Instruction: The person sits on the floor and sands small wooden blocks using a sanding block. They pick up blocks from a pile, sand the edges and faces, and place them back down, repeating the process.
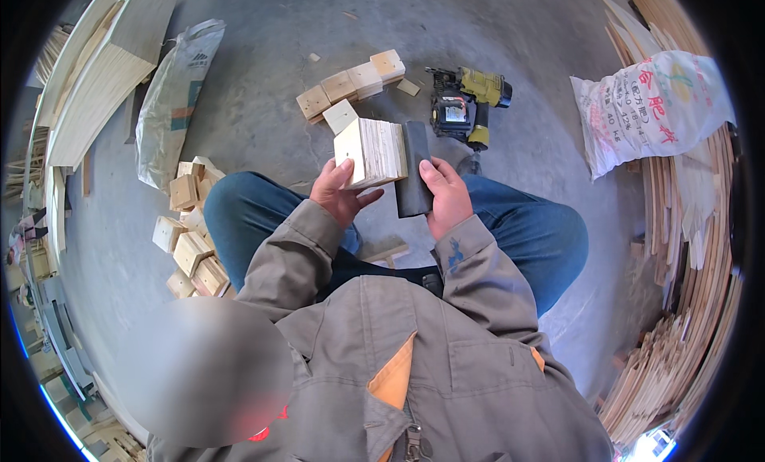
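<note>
Between my knees, my left hand point(340, 191) is closed on a stack of square plywood pieces point(373, 153), its thumb on the pale front face. The layered edges of the stack show toward the right. My right hand point(446, 192) grips a dark, flat rectangular bar point(413, 171), with the thumb on its near face. The bar stands upright along the right side of the stack, seeming to touch it. Fingers behind the bar are hidden. Just beyond the stack lies a single wooden block point(341, 117).
A row of wooden blocks point(339, 87) lies ahead on the concrete floor. Right of it is a yellow-and-black nail gun point(470, 103). More blocks point(191, 251) are heaped by my left knee. A white sack point(649, 111) rests on stacked wood strips point(677, 223); another sack point(177, 103) leans at left.
</note>
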The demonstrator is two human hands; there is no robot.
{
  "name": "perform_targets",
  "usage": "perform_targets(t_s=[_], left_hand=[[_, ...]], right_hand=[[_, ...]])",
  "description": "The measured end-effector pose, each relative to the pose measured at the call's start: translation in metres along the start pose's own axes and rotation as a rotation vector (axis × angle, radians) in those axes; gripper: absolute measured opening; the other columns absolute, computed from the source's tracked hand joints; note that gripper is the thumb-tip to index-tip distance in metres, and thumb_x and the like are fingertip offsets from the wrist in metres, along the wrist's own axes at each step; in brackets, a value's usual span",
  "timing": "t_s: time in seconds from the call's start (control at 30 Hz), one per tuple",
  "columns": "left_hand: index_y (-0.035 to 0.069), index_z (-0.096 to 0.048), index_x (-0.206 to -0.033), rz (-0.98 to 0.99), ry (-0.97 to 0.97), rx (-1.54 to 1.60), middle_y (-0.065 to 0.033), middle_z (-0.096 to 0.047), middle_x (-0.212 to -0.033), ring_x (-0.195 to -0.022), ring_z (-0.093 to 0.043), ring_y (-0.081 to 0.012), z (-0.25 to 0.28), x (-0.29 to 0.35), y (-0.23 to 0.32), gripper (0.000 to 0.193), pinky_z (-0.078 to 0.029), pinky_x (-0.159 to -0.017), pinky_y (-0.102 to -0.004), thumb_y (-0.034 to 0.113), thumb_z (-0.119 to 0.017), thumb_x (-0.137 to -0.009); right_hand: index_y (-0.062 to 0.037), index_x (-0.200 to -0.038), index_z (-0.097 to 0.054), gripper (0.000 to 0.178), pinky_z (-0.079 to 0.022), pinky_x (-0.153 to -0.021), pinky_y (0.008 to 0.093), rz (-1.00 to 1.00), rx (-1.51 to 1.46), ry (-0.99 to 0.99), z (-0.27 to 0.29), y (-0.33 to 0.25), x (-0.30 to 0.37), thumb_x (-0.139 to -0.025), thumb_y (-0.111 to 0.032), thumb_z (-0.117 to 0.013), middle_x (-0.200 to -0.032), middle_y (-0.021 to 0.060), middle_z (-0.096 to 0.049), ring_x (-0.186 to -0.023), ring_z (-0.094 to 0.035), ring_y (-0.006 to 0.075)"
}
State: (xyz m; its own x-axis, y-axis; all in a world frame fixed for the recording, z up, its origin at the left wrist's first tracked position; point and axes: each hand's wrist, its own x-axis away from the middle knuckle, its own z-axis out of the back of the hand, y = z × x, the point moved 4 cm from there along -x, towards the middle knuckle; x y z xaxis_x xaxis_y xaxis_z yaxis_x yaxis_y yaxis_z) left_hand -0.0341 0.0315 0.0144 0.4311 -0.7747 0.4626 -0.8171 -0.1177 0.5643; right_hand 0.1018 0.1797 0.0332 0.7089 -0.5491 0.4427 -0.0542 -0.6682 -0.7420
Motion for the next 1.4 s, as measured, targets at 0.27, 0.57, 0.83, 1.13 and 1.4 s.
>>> perform_targets(t_s=[0.27, 0.57, 0.83, 1.13, 1.4], left_hand=[[0.011, -0.046, -0.148, 0.003, -0.033, 0.083, -0.0101, -0.06, -0.141, -0.13, -0.057, -0.0293, 0.002, -0.004, 0.004, 0.073, -0.044, -0.111, -0.047, 0.042, -0.073, -0.088], [0.012, -0.047, -0.149, -0.015, -0.162, 0.258, -0.0124, -0.058, -0.144, -0.13, -0.058, -0.0326, -0.005, -0.003, 0.009, 0.071, -0.047, -0.109, -0.05, 0.045, -0.069, -0.091], [0.011, -0.051, -0.147, -0.096, -0.236, 0.326, -0.0171, -0.06, -0.14, -0.123, -0.063, -0.0335, -0.006, -0.002, 0.018, 0.072, -0.054, -0.101, -0.0493, 0.051, -0.068, -0.09], [0.001, -0.058, -0.135, -0.036, -0.047, 0.364, -0.0228, -0.065, -0.118, -0.094, -0.066, -0.0319, -0.001, -0.006, 0.022, 0.071, -0.059, -0.081, -0.0431, 0.056, -0.055, -0.091], [0.005, -0.061, -0.132, -0.035, 0.012, 0.296, -0.0213, -0.065, -0.112, -0.087, -0.064, -0.032, -0.008, -0.005, 0.021, 0.068, -0.057, -0.073, -0.0426, 0.058, -0.056, -0.088]], right_hand=[[0.006, -0.132, -0.059, 0.039, -0.05, -0.093, 0.0278, 0.036, 0.106, 0.055, 0.002, 0.0, 0.001, -0.101, -0.017, -0.066, -0.116, 0.0096, -0.068, -0.102, -0.062, 0.013], [0.0033, -0.135, -0.058, 0.042, -0.051, -0.093, 0.0277, 0.083, 0.142, 0.036, -0.003, -0.009, 0.007, -0.099, -0.014, -0.068, -0.118, 0.01, -0.068, -0.104, -0.063, 0.0135], [0.0017, -0.136, -0.058, 0.043, -0.05, -0.097, 0.0285, 0.126, 0.162, -0.081, -0.01, -0.017, 0.014, -0.098, -0.015, -0.069, -0.121, 0.01, -0.067, -0.108, -0.062, 0.0139], [0.0023, -0.134, -0.059, 0.041, -0.05, -0.097, 0.0284, 0.181, 0.111, -0.003, -0.002, -0.026, 0.013, -0.098, -0.013, -0.069, -0.12, 0.009, -0.066, -0.106, -0.062, 0.0139], [0.0039, -0.134, -0.058, 0.042, -0.049, -0.099, 0.029, 0.193, 0.132, -0.008, -0.002, -0.024, 0.012, -0.097, -0.013, -0.069, -0.123, 0.0104, -0.066, -0.109, -0.061, 0.015]])
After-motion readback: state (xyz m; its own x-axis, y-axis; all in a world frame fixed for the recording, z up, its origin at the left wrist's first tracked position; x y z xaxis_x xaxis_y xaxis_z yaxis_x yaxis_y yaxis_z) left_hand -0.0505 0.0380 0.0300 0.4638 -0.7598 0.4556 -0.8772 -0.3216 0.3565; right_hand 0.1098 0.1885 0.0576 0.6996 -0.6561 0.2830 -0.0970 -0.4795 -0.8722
